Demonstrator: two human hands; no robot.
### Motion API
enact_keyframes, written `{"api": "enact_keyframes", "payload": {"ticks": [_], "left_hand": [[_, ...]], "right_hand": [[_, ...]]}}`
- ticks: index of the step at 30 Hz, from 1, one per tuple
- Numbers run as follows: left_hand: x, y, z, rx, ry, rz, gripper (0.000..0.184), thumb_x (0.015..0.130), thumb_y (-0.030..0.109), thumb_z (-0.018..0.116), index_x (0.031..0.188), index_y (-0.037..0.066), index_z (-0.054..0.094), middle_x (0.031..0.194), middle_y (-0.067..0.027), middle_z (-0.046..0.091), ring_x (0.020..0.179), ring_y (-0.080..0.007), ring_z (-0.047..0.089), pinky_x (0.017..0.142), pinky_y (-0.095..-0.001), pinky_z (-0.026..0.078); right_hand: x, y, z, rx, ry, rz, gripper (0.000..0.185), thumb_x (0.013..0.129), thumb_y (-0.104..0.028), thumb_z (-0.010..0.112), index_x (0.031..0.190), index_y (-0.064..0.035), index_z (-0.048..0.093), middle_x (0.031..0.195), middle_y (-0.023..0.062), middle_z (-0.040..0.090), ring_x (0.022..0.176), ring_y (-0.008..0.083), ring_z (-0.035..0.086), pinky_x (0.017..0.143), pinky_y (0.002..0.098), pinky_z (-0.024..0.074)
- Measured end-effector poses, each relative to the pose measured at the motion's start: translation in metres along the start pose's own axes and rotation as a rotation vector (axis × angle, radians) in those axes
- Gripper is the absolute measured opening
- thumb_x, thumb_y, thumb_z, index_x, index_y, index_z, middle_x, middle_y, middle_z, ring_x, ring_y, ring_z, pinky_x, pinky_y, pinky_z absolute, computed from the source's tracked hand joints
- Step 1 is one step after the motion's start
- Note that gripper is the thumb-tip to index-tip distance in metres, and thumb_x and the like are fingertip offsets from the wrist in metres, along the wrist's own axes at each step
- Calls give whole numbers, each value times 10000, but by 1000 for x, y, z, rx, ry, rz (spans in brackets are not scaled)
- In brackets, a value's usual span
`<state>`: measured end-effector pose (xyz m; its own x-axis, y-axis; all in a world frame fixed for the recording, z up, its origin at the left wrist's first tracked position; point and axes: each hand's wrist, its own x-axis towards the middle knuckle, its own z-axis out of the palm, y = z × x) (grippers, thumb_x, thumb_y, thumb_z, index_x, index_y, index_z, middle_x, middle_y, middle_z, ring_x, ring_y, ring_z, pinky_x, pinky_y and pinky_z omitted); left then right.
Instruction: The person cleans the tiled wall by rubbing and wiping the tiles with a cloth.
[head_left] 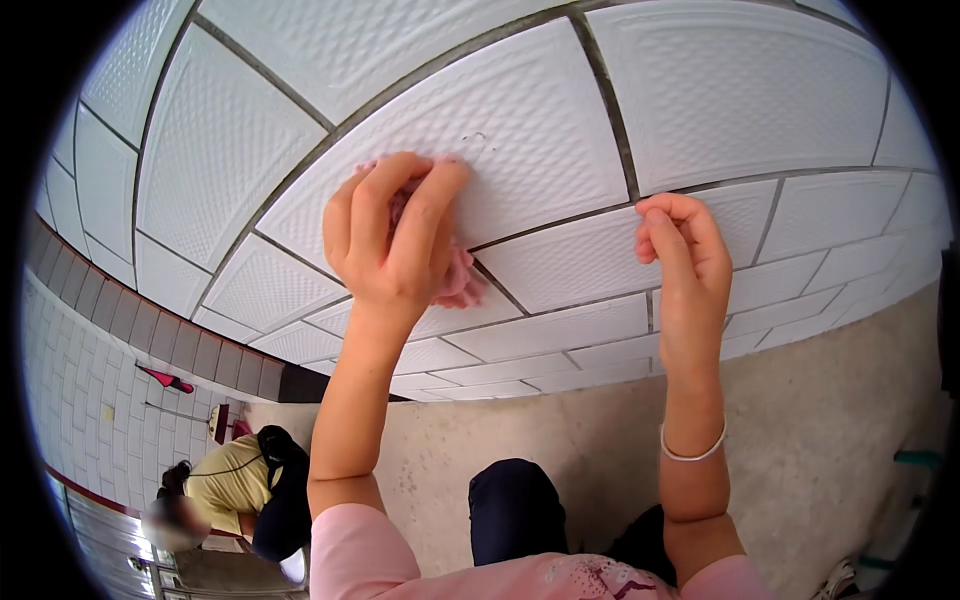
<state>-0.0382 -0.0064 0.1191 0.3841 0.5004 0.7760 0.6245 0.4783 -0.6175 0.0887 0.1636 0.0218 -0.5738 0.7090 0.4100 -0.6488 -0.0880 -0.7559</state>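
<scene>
1. Below the white tiled wall (745, 90), at far left, another person (228, 478) in a yellow top bends down.
2. The left hand (400, 225) is at the wall, its fingers bent and closed on the pink cloth (462, 282).
3. This cloth lies against the wall, bunched under the palm, one end hanging out.
4. The right hand (690, 245) is near the wall, fingers curled, thumb close to them; whether they pinch something, I cannot tell.
5. Below the wall, a pale bracelet (693, 457) circles the right forearm.

Pink cloth (460, 282) bunched against the textured white tiled wall (540, 100); grey concrete floor (425, 450) below
</scene>
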Motion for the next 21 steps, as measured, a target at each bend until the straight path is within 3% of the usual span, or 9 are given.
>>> {"api": "enact_keyframes", "payload": {"ticks": [2,4,9,13,21], "left_hand": [[9,0,-1,1,-15,21,253,694,16,781,900,153,727,900,11,634,764,-152,500,666,-257,388],[24,-1,7,9,42,58,286,600,37,683,856,159,721,856,9,622,775,-177,536,690,-280,471],[8,-10,-5,59,1,70,339,563,79,672,879,189,728,867,35,628,761,-158,550,702,-277,450],[27,-15,3,59,81,170,315,599,112,678,894,212,732,860,41,624,739,-143,547,685,-278,434],[21,-18,-3,150,45,214,329,621,132,693,929,242,733,850,53,601,676,-128,510,631,-255,380]], "right_hand": [[-1,0,0,-3,10,-3,104,963,-95,566,967,-8,623,816,-10,574,721,53,485,665,206,417],[-1,2,3,-3,1,-7,105,963,-94,565,967,-7,622,819,-9,576,725,55,485,668,207,418],[-1,2,-1,-5,-16,-8,107,963,-101,569,974,-7,621,833,-7,579,737,57,490,675,210,423],[0,2,0,-16,-13,0,107,962,-104,573,976,-10,622,837,-7,583,741,58,496,678,209,426],[0,3,-1,-11,-6,-6,106,959,-104,575,973,-14,630,848,-5,598,742,60,510,685,206,435]]}}
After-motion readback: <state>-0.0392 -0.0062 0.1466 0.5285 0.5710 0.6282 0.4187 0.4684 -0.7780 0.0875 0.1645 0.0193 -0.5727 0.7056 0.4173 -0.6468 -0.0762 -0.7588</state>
